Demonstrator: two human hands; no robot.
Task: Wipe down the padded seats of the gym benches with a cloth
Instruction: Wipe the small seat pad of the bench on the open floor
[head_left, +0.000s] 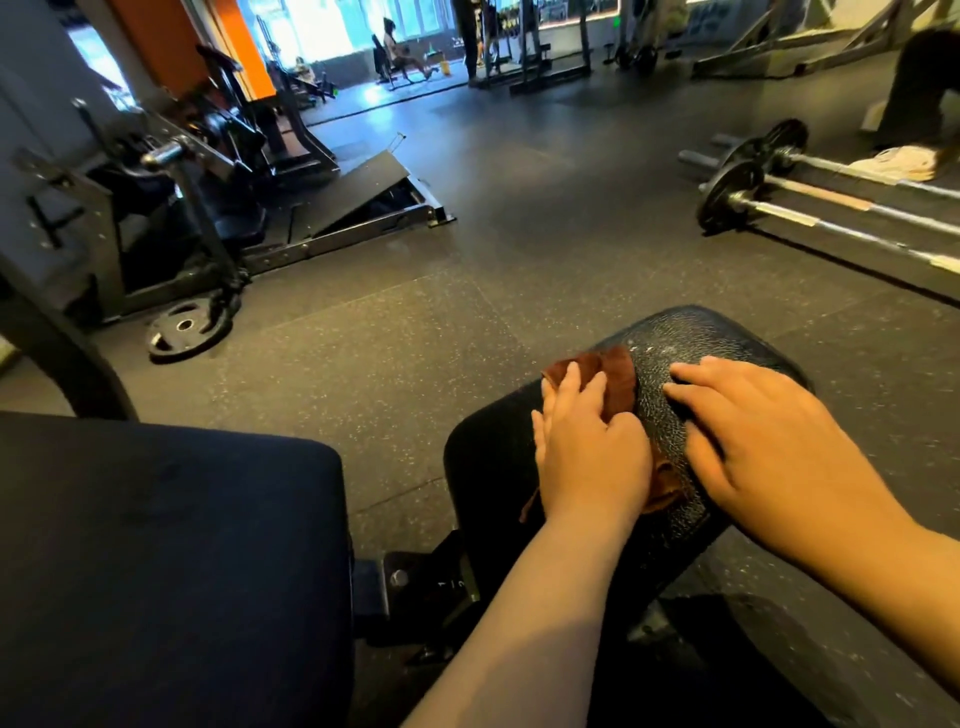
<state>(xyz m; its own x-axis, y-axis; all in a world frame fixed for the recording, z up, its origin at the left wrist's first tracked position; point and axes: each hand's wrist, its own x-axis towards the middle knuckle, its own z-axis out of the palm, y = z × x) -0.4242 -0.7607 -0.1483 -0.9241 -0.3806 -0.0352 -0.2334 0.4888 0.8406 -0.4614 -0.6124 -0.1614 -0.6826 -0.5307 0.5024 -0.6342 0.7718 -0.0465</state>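
Here the left hand (589, 447) lies flat on a brown cloth (608, 379), its grip released, fingers straight and pressing the cloth against the left side of the cracked black seat pad (691, 332). The right hand (769, 441) rests on the pad beside it, fingers straight, grasping nothing.

Cloth (615, 376) mostly hidden under left hand (587, 447), barbells (831, 208) cut off at right edge, distant people too small to tell, right hand (769, 441) slightly blurred

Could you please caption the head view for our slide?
Left hand presses a brown cloth on a cracked bench pad; right hand rests beside it.
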